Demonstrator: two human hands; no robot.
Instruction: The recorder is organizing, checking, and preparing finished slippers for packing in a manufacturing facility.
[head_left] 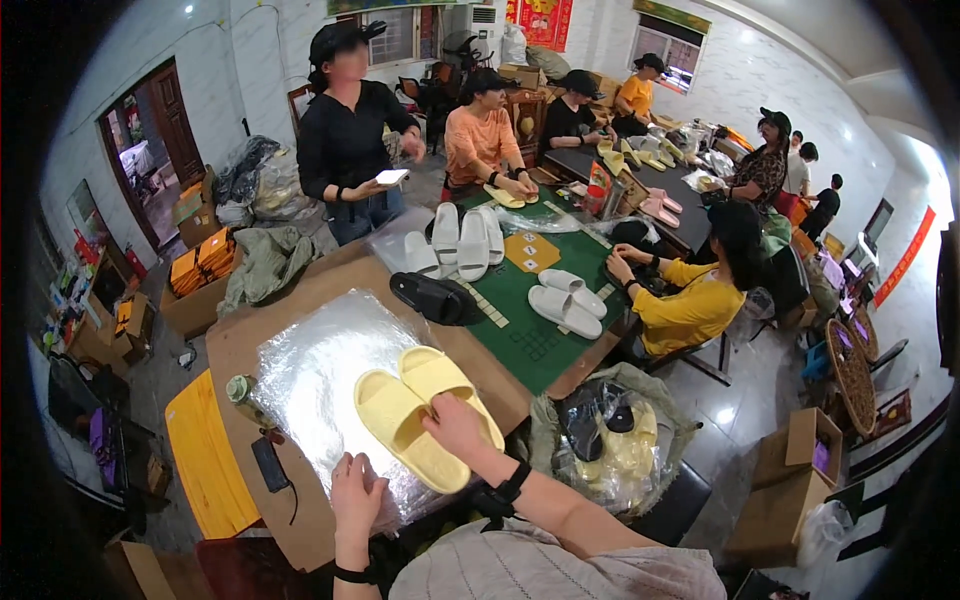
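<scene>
The right hand (458, 425) hid part of the yellow slippers (408, 432) beneath it, while below the left hand (356, 492) its forearm (352, 550) was cut off by the lower edge.

Two held yellow slippers (408, 437), one film pile (308, 385)

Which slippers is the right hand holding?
The pale yellow pair over shiny plastic: the right hand grips it; the white slippers and black slippers lie farther away.

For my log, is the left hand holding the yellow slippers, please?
No, the right hand holds the yellow slippers; the left hand is apart.
</scene>
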